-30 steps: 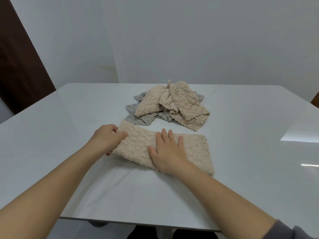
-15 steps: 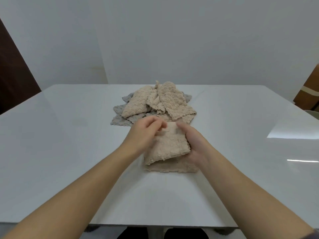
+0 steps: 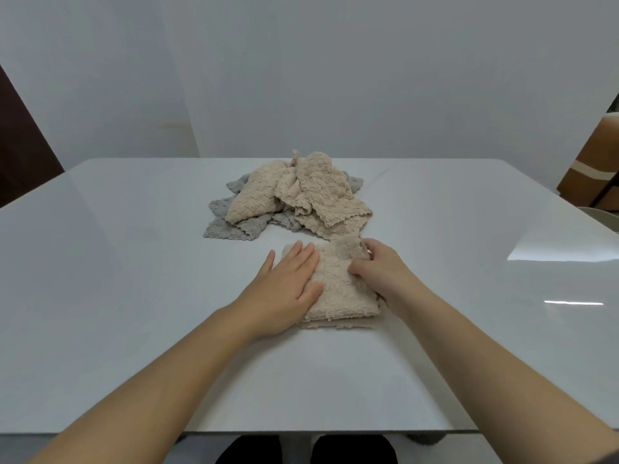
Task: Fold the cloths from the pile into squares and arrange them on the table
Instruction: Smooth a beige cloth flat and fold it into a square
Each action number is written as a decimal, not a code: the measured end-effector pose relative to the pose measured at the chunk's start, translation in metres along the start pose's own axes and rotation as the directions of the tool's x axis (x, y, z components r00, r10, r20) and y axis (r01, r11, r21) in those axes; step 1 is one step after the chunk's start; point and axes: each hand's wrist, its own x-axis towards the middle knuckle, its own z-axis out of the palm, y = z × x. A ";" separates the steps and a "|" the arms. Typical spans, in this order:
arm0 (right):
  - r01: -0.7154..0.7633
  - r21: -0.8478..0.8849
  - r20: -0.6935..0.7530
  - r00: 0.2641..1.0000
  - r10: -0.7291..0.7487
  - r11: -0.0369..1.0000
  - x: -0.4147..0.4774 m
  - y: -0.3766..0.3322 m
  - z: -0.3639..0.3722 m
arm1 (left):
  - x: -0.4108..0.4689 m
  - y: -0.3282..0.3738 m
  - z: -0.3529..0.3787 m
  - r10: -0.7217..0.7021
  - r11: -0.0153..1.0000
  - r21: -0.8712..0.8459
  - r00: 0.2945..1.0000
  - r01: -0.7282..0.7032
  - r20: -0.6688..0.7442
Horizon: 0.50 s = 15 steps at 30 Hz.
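Since half a second ago, the left hand [image 3: 287, 291] has released the lifted flap and now lies flat on the folded beige cloth [image 3: 340, 293], fingers [image 3: 303, 259] straight, pressing its left side down. The right hand [image 3: 382, 274] curls its fingers round the cloth's far right corner, pinching it. The cloth sits on the white counter [image 3: 117, 262] directly before the person, just in front of the pile [image 3: 301, 195] of loose beige and grey cloths. To finish this fold well, the pinched corner probably needs tugging square over the layer beneath, whose edge peeks out at the near side, followed by a flat smoothing stroke.
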 end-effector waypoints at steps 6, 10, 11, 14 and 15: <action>0.175 -0.512 -0.014 0.977 -0.212 0.841 -0.005 0.000 0.001 | -0.003 0.000 0.005 0.008 0.999 0.034 0.999 -0.009 0.044; 0.226 -0.732 0.000 0.944 -0.331 0.643 -0.001 -0.018 -0.008 | 0.006 -0.012 -0.006 -0.045 0.988 -0.153 0.996 0.033 -0.075; 0.247 -0.733 0.022 0.940 -0.341 0.634 -0.001 -0.024 -0.008 | 0.012 -0.017 -0.010 -0.079 0.979 -0.198 0.990 0.055 -0.117; 0.332 -0.726 0.155 0.932 -0.326 0.603 -0.001 -0.032 0.013 | 0.028 -0.025 -0.019 -0.120 0.960 -0.266 0.986 0.086 -0.114; 0.336 -0.742 0.200 0.937 -0.287 0.580 0.000 -0.029 0.024 | 0.031 -0.027 -0.019 -0.110 0.960 -0.270 0.988 0.078 -0.108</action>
